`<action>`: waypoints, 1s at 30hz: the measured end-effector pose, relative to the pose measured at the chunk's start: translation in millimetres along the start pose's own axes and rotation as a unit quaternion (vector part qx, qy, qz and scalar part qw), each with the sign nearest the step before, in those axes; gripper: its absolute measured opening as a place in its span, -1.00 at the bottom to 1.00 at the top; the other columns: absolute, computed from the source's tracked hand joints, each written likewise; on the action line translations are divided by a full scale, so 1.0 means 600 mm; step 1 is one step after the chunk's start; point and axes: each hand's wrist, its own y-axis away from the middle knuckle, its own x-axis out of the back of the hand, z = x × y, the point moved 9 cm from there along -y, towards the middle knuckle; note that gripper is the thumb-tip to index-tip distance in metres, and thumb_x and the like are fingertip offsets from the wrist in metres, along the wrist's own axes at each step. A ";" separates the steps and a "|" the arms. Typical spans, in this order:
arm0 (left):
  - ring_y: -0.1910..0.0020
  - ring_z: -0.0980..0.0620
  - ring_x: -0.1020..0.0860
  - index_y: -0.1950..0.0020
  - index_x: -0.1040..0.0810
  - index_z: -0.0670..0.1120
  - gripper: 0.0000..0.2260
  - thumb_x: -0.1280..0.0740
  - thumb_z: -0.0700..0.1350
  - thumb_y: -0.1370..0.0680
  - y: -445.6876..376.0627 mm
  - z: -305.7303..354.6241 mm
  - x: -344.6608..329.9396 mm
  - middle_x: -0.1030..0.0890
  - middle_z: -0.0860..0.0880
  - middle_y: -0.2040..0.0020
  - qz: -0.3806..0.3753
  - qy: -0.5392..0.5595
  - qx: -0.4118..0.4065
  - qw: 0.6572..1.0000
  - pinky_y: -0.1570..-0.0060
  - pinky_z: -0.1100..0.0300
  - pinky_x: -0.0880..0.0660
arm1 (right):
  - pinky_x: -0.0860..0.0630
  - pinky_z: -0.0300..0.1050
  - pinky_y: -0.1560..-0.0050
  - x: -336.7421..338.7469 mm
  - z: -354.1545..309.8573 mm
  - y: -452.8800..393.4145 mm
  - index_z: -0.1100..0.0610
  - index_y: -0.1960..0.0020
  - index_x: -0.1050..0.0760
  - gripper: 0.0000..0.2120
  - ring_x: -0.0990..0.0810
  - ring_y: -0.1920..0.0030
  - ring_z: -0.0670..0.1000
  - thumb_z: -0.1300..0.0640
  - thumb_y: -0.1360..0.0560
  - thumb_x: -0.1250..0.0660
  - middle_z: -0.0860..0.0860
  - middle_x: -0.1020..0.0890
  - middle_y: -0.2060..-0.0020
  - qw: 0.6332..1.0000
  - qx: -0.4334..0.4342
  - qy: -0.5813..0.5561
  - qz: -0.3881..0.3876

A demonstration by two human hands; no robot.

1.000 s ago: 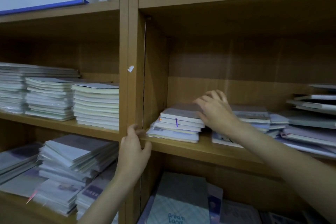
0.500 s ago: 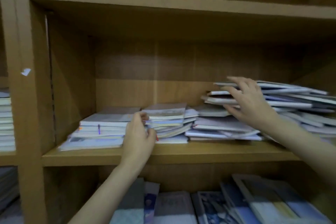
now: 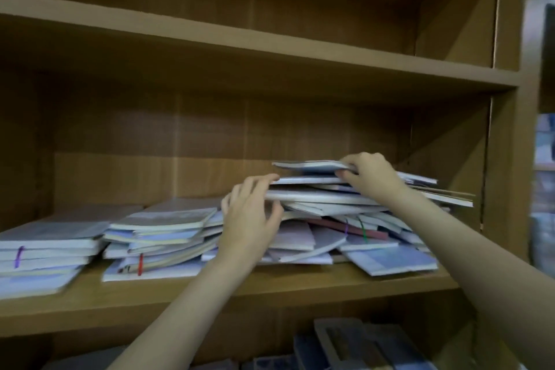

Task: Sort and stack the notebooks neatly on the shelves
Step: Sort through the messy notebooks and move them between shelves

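On shelf [image 3: 210, 294], both hands gripping notebooks [image 3: 330, 198]

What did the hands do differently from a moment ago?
The left hand left the low middle stack of pale notebooks and moved right to grip the edge of the messy pile of pale notebooks. The right hand rose and now pinches the top grey-blue notebook. The left and middle stacks lie as before on the brown wooden shelf.

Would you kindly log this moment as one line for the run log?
step: sorting messy pile | left hand: grips notebooks at pile's left edge | right hand: grips top notebook | pile: untidy, right side of shelf
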 end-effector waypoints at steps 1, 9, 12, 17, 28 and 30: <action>-0.25 0.11 -0.32 -0.29 -0.41 0.09 -0.70 -0.21 -0.08 -0.57 0.000 0.015 -0.009 -0.42 0.13 -0.22 -0.012 -0.022 -0.031 0.999 -0.13 0.28 -0.04 | -0.39 -0.08 0.08 0.002 -0.003 0.002 0.15 -0.22 -0.54 -0.74 -0.55 -0.06 0.19 0.11 -0.58 -0.22 0.16 -0.64 0.00 0.999 0.009 -0.024 0.041; -0.13 0.04 -0.51 -0.40 -0.27 0.05 -0.58 -0.24 0.03 -0.56 -0.024 -0.018 -0.020 -0.52 0.12 -0.17 -0.086 0.032 0.024 0.995 -0.32 0.02 -0.28 | -0.31 0.06 -0.37 0.042 0.029 0.082 0.13 -0.13 -0.59 -0.68 -0.54 -0.03 -0.27 0.42 -0.45 -0.33 -0.06 -0.60 -0.01 0.952 0.152 -0.217 0.155; -0.35 0.01 -0.28 -0.49 -0.04 0.10 -0.42 -0.23 0.12 -0.55 -0.035 0.012 -0.034 -0.29 0.05 -0.38 -0.081 -0.104 -0.009 0.991 -0.36 0.06 -0.08 | -0.35 -0.03 -0.34 0.046 0.039 0.085 -0.05 -0.14 -0.52 -0.60 -0.46 -0.25 -0.15 0.39 -0.45 -0.34 -0.10 -0.51 -0.15 0.957 0.156 -0.215 0.120; -0.39 0.04 -0.23 -0.44 -0.22 0.10 -0.54 -0.24 0.01 -0.56 -0.091 0.090 -0.070 -0.29 0.07 -0.41 -0.093 -0.141 -0.093 0.981 -0.36 0.12 -0.08 | -0.25 -0.23 -0.29 0.028 0.046 0.063 -0.03 -0.41 -0.29 -0.47 -0.29 -0.40 -0.05 0.10 -0.49 -0.37 -0.05 -0.34 -0.40 0.981 0.083 -0.173 0.031; -0.22 -0.03 -0.46 -0.29 -0.48 -0.05 -0.68 -0.29 -0.16 -0.53 -0.060 -0.016 -0.019 -0.54 -0.02 -0.22 -0.029 -0.003 0.029 0.999 -0.17 0.14 -0.35 | -0.44 -0.07 -0.03 -0.008 -0.022 -0.010 0.04 -0.08 -0.57 -0.82 -0.54 -0.10 0.15 0.22 -0.53 -0.27 0.08 -0.62 -0.03 0.990 0.115 -0.018 -0.076; -0.24 0.02 -0.45 -0.34 -0.42 -0.04 -0.59 -0.35 -0.11 -0.50 -0.039 -0.018 -0.016 -0.51 0.01 -0.23 -0.047 -0.010 0.002 0.999 -0.18 0.15 -0.36 | -0.40 -0.10 0.13 0.008 -0.034 -0.010 0.00 0.24 -0.48 -0.77 -0.55 0.06 0.14 0.24 -0.54 -0.26 0.09 -0.59 0.19 0.992 0.118 -0.035 -0.040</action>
